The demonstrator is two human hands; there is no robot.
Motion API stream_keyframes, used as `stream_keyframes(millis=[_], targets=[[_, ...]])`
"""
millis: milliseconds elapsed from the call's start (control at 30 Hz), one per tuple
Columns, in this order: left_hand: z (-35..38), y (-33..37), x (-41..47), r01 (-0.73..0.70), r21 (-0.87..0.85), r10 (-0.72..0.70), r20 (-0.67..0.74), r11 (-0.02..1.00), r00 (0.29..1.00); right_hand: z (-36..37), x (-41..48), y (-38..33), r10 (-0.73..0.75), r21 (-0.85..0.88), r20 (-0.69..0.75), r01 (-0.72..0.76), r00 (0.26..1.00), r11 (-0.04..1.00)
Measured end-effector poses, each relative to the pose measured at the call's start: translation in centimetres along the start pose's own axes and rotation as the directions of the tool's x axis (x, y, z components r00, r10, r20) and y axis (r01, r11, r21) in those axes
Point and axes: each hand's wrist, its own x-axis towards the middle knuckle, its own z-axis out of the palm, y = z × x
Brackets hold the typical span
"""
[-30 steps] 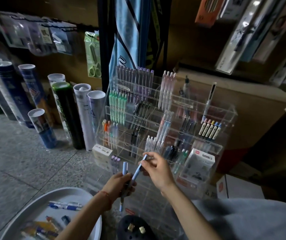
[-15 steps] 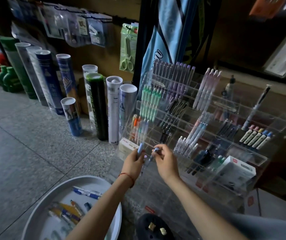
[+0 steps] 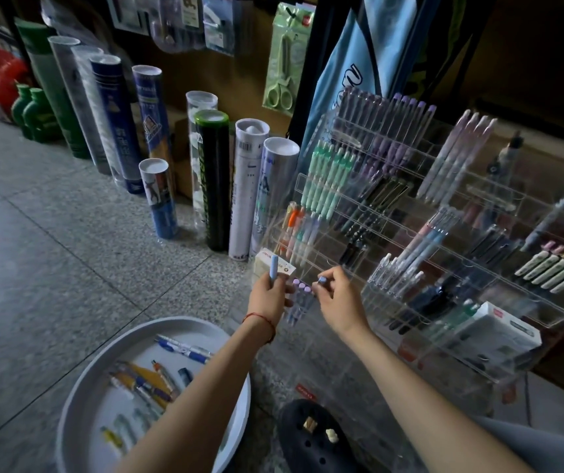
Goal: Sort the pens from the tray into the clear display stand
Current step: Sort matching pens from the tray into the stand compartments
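The clear display stand [image 3: 526,303] rises in tiers at the right, its slots filled with rows of pens. My left hand [image 3: 268,297] grips a light blue pen [image 3: 273,266] upright in front of the stand's lower left corner. My right hand [image 3: 337,298] pinches the top of another blue-capped pen [image 3: 321,279] at a bottom-row slot, beside three purple-capped pens [image 3: 300,287] standing there. The round white tray [image 3: 79,397] lies on the floor at the lower left, holding several loose pens [image 3: 185,349].
Tall cardboard tubes [image 3: 214,179] stand in a row along the wall left of the stand. A small white box [image 3: 268,264] sits at the stand's lower left. A dark clog shoe [image 3: 311,438] is on the floor near the tray. Packaged scissors [image 3: 282,66] hang above.
The view has swung left and down. Both hands have moved down to the stand's bottom-left slot, and the right hand has brought its pen upright into that row.
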Motion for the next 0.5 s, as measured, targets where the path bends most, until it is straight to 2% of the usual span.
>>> stream_keyframes(millis=[67, 133, 267, 333, 500], targets=[[-0.3, 0.2, -0.2, 0.02, -0.023, -0.02, -0.01, 1.0, 1.0, 0.3, -0.3, 0.4, -0.005, -0.094, 0.057, 0.01, 0.998, 0.996], [-0.7, 0.0, -0.3, 0.035, 0.002, -0.035, -0.019, 0.999, 0.999, 0.7, -0.5, 0.9, 0.014, -0.11, 0.068, -0.006, 0.998, 0.994], [-1.2, -0.7, -0.4, 0.078, 0.025, -0.077, -0.021, 0.997, 0.997, 0.7, 0.2, 0.6, 0.089, 0.094, 0.023, -0.091, 0.996, 0.991], [-1.4, -0.9, -0.5, 0.087, 0.032, -0.087, -0.013, 0.996, 0.996, 0.6, 0.3, 0.2, 0.087, 0.124, 0.026, -0.089, 0.996, 0.988], [-0.8, -1.1, -1.3, 0.078, 0.084, -0.091, 0.162, 0.993, 0.983, -0.3, -0.1, -0.1, 0.004, 0.103, -0.009, -0.003, 1.0, 0.995]])
